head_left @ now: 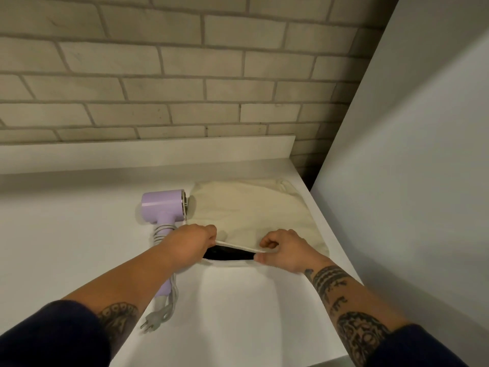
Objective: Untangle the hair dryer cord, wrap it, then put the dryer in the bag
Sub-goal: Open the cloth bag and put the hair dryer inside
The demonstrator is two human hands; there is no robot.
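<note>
1. Head view, setting: smooth white countertop [79,247] below a wall of rough, pale grey bricks [185,62]; a plain white panel [410,181] stands at the right.
2. Soft, wrinkled cream cloth bag [251,207] lies flat near the counter's right edge. Its mouth [227,254] gapes as a dark slit; contents cannot be told.
3. Left hand [190,242] and right hand [283,250] each pinch the mouth's upper hem, lifting it.
4. Glossy lilac hair dryer [162,205] lies on the counter just left of the bag, outside it. A grey-white cord [161,231] is coiled round its handle, with the plug [153,320] lying loose beside it.
</note>
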